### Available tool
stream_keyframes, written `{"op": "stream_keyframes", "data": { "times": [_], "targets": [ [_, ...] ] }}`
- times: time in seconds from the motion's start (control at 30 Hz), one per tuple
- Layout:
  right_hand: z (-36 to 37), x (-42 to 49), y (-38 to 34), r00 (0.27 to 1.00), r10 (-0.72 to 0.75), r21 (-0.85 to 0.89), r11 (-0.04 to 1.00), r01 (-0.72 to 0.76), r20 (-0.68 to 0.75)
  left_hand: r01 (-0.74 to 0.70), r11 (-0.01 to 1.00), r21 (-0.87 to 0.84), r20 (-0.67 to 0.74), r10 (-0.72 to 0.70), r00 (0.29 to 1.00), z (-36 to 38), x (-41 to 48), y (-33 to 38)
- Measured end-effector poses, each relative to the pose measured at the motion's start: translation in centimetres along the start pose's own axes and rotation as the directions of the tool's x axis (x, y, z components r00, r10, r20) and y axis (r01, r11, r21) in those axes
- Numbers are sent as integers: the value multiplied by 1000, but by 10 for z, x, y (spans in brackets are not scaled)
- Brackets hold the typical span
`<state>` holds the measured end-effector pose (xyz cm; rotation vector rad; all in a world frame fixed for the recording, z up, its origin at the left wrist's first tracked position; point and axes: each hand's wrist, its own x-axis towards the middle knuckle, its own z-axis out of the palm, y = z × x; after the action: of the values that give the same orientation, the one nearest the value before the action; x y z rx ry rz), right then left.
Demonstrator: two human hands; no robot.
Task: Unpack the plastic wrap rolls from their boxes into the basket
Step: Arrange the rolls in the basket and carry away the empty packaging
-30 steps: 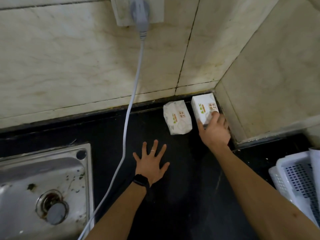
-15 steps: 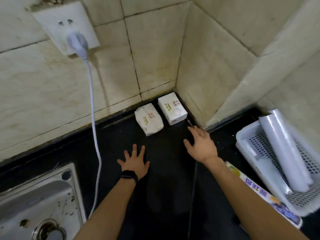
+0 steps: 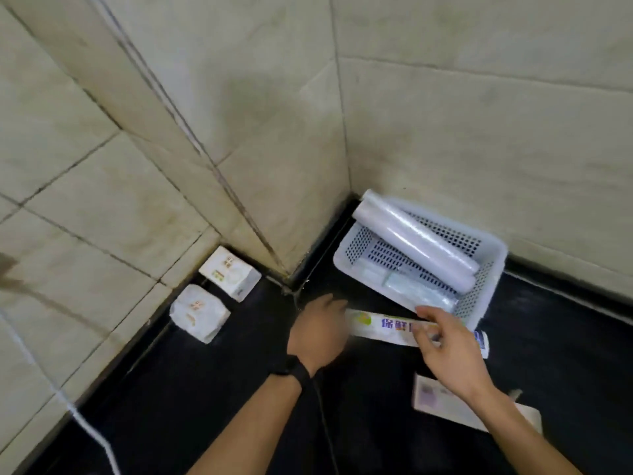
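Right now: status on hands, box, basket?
Left hand at box's left end, right hand over its middle; grip unclear. Plastic wrap box flat on counter, against basket. One roll already in basket. Nothing blocking.

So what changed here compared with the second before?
Both hands left the corner packets and moved right to the long printed box: the left hand is at its left end, the right hand over its middle, grip unclear. The two small packets and the roll in the basket stayed put.
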<state>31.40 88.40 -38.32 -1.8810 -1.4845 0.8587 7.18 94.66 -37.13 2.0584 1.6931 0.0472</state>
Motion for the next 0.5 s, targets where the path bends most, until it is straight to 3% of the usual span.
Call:
{"op": "stream_keyframes", "data": {
  "times": [0.07, 0.17, 0.33, 0.5],
  "targets": [
    [-17, 6, 12, 997, 23, 22, 1000, -21, -80, -82, 997, -5, -21, 82, 996, -4, 17, 24],
    [-35, 25, 23, 988, 56, -86, 994, -69, -145, -158, 987, 20, -31, 159, 987, -10, 46, 49],
    [-49, 73, 21, 988, 121, -368, 927, -76, 100, -224, 970, 97, 110, 213, 971, -16, 106, 71],
    [-44, 114, 25, 927, 245, -538, 841, -59, 283, -160, 977, 143, 318, 107, 942, -3, 165, 80]
  ]
}}
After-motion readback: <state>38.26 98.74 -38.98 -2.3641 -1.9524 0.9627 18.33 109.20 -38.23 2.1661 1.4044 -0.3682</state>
